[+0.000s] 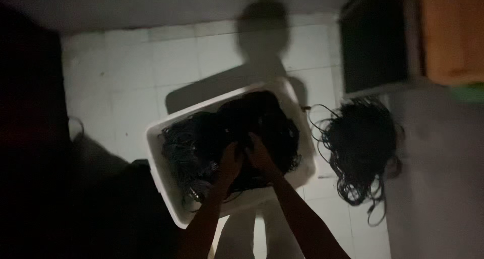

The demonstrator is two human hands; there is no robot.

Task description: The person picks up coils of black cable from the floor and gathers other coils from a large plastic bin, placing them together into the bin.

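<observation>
At frame centre, a white rectangular plastic tub (157, 164) on the pale tiled floor (126, 72) holds tangled dark thin cables (252, 123). The left hand (231, 160) and right hand (259, 153) dig in, fingers curled gripping strands. Right of it lies another dark cable bundle (360, 148).

Open tile floor (126, 82) left of and beyond the white tub (161, 158): free passage there. Right side narrow, a loose pile of dark cable (360, 148) lies just beside the tub. Dark cabinet (375, 42) blocks far right. Tub interior crowded with tangled wire (201, 138).
</observation>
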